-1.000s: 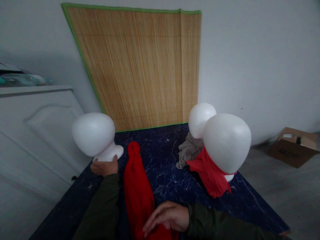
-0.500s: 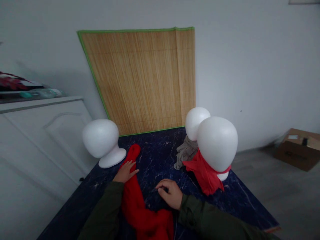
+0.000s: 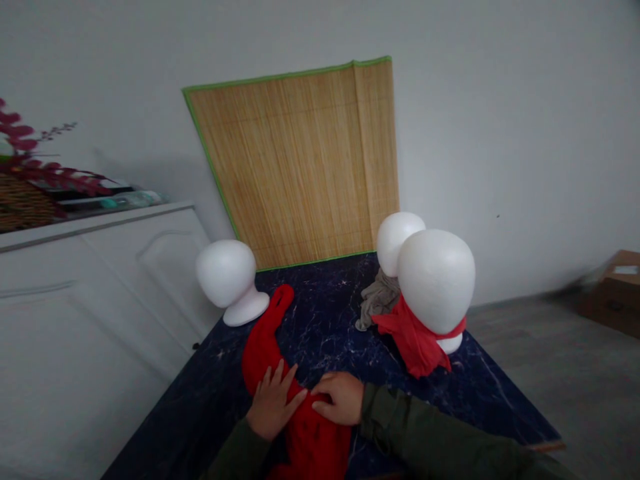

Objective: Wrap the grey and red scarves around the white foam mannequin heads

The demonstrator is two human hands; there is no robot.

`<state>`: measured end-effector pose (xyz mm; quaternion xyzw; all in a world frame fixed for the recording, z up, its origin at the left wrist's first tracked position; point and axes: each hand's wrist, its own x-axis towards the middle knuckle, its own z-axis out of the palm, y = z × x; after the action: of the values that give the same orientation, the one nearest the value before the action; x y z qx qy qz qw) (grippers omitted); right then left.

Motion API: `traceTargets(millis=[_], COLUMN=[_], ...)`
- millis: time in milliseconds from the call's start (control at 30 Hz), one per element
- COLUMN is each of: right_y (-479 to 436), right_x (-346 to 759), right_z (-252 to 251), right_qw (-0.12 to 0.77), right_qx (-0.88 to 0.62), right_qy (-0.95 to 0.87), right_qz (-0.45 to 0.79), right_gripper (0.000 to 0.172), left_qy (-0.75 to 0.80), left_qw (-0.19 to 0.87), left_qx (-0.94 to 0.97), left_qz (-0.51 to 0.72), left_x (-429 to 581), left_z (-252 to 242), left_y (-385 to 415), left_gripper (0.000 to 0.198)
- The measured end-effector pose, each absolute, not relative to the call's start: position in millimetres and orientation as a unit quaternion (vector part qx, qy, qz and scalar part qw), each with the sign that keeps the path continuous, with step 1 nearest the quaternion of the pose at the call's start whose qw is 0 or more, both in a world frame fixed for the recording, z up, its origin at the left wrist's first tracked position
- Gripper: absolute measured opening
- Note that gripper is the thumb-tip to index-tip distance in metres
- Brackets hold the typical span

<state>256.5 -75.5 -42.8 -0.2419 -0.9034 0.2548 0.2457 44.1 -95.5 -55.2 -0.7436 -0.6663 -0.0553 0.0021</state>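
1. On the dark blue table (image 3: 325, 313), the red scarf (image 3: 263, 350) lay in a bend, narrow upper end just beside the base of a lone white head (image 3: 226, 272), lower part running off the bottom of view.
2. Left hand (image 3: 273, 407): a second earlier at the lone head's base, then on the scarf's narrow end; now flat on its middle, fingers spread.
3. Right hand (image 3: 343, 398): had hung beside the scarf; now lay at its right edge, fingers curled. Could not tell whether cloth was pinched.
4. Hands nearly together, left thumb close to right fingertips; contact between them unclear.
5. My reading: both hands had come to one stretch of scarf, so handling seemed centred there. The lone head stood released, its neck bare.
6. Right side, unchanged: near white head (image 3: 437, 283) with a coral cloth (image 3: 415, 340) around its neck; far white head (image 3: 395, 237) partly behind, gray cloth (image 3: 379, 300) bunched below.
7. View had swung left, bringing in a plant (image 3: 20, 133) above the cabinet (image 3: 160, 293).
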Motion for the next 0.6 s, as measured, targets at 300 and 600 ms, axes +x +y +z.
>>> traceTargets(millis=[300, 600], right_y=[-109.9, -105.9], right_x=[268.8, 398.4], right_z=[-32.9, -45.8], right_qw=[0.276, 0.729], right_qx=[-0.170, -0.421], right_qy=[-0.885, -0.538], right_qz=[0.335, 0.045], right_gripper=[0.032, 0.015], left_qy=[-0.645, -0.585], left_qw=[-0.148, -0.186], left_qx=[-0.743, -0.769], left_qz=[-0.099, -0.180], left_x=[-21.7, 64.7], left_z=[-22.4, 29.4], left_y=[-65.9, -90.7], left_gripper=[0.059, 0.054])
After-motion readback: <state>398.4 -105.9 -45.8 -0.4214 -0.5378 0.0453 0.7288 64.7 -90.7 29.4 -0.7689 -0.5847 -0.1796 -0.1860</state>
